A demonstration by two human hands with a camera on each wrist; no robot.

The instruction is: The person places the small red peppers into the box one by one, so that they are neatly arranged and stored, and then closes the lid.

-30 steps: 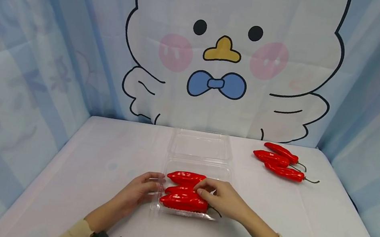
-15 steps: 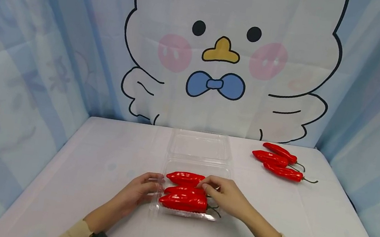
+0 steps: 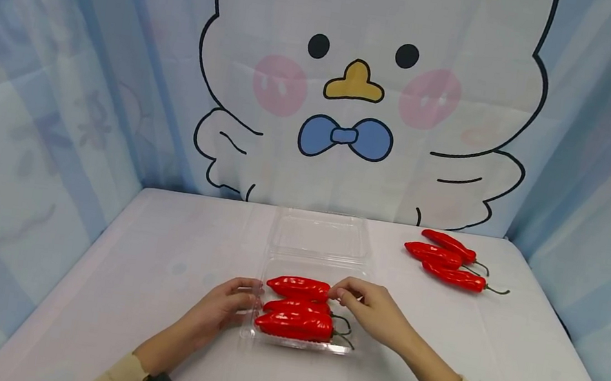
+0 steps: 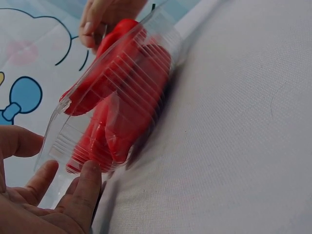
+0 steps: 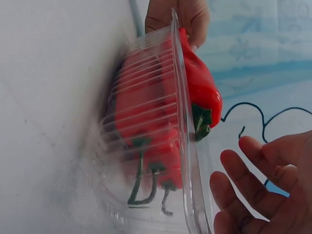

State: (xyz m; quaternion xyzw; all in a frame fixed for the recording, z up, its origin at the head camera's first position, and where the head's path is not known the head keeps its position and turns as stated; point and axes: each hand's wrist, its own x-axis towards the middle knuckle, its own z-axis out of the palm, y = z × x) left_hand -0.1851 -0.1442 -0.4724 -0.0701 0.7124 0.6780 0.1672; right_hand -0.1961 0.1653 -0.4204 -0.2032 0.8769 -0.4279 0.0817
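Note:
Red chili peppers with green stems, such as the front pepper (image 3: 295, 324), lie in a clear plastic clamshell box (image 3: 341, 350) whose lid (image 3: 322, 235) is folded back. My left hand (image 3: 228, 303) rests at the box's left end, its extended fingers at the ribbed wall in the left wrist view. My right hand (image 3: 368, 303) hovers over the box's right side, thumb and index finger close to the stem end of the back pepper (image 3: 297, 288). In the right wrist view its fingers are loosely bent, apart from the pepper stem (image 5: 201, 127) that rises above the rim.
Three more red peppers (image 3: 453, 276) lie together at the back right of the white table (image 3: 170, 236). Behind the table hangs a curtain (image 3: 342, 182) with a cartoon bird, and curtains also close off both sides.
My right hand has moved back and slightly right, from the middle pepper to the back pepper's stem end, uncovering the middle pepper's stem. The left hand has stayed at the box.

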